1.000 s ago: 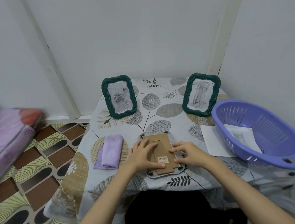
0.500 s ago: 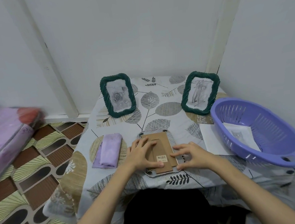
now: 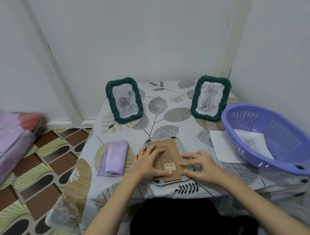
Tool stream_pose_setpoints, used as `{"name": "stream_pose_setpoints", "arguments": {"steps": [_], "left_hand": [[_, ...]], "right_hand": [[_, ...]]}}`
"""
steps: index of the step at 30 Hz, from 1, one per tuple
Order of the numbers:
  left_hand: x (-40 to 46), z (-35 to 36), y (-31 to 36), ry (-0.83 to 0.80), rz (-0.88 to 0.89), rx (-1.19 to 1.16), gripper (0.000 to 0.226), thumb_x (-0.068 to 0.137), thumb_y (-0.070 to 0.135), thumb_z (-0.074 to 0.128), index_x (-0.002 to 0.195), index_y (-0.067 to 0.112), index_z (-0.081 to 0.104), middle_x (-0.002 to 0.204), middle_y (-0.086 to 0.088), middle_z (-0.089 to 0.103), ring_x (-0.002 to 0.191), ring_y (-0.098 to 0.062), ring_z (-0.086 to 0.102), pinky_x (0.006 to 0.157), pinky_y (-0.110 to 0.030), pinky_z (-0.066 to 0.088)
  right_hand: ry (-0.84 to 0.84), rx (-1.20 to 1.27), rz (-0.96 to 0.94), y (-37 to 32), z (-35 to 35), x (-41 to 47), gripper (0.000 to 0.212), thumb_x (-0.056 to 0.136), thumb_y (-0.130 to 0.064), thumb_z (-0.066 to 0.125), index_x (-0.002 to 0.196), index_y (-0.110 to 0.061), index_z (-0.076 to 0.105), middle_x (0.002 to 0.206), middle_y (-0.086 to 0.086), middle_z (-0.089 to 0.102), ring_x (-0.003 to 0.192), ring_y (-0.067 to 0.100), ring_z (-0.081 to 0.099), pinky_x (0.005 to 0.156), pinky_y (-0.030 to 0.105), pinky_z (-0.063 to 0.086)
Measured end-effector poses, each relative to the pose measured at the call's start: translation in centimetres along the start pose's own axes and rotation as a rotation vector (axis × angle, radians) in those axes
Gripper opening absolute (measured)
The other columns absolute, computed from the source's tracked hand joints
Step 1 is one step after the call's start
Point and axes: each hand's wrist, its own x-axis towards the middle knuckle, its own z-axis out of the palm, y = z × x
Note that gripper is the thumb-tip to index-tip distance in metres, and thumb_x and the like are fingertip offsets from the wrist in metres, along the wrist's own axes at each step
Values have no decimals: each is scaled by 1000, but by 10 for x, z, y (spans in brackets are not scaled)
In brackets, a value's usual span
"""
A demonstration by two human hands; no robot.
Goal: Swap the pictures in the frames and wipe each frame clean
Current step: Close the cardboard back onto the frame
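Note:
A picture frame lies face down near the table's front edge, its brown cardboard back (image 3: 169, 154) facing up. My left hand (image 3: 148, 162) presses flat on the left half of that back, thumb near the barcode sticker. My right hand (image 3: 198, 165) rests at the frame's right edge, fingertips touching the board. Two green rope-rimmed frames stand upright at the back: the left frame (image 3: 124, 100) shows a rose drawing, the right frame (image 3: 210, 98) a figure sketch. A folded lilac cloth (image 3: 114, 158) lies left of the flat frame.
A purple plastic basket (image 3: 274, 137) at the right holds a printed picture (image 3: 250, 143). A white sheet (image 3: 221, 147) lies partly under it. The table (image 3: 169, 116) has a leaf-print cover. White walls close in behind and to the right. A pink mattress (image 3: 8, 143) lies on the floor at left.
My right hand slid from on top of the cardboard back to its right edge. The left hand stays pressed on the back.

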Motion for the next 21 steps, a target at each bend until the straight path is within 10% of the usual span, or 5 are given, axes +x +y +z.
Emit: {"name": "stream_pose_setpoints", "arguments": {"steps": [8,15,21], "left_hand": [[0,-4,1,-33,2,-45,81,71,62,65,140,43,26,156,10,7,143,-19,1,114,-46,7],[-19,-10,-11,104,69,-315,61,80,40,68,136,32,42,156,-1,16,143,-16,15,116,-32,13],[-34,-19,-17,-117,69,-195,73,74,39,74,138,23,43,155,1,19,141,-12,22,117,-28,17]], "right_hand": [[-38,179,131,-7,-7,11,11,77,-60,54,86,-64,60,110,-31,54,112,15,46,104,45,32],[-112,-253,102,-29,5,-1,73,59,-85,18,126,-63,36,138,-13,34,120,15,29,95,35,26],[-37,-266,164,-33,19,-9,77,57,-83,11,128,-63,32,143,-16,28,121,17,27,97,36,24]]}}
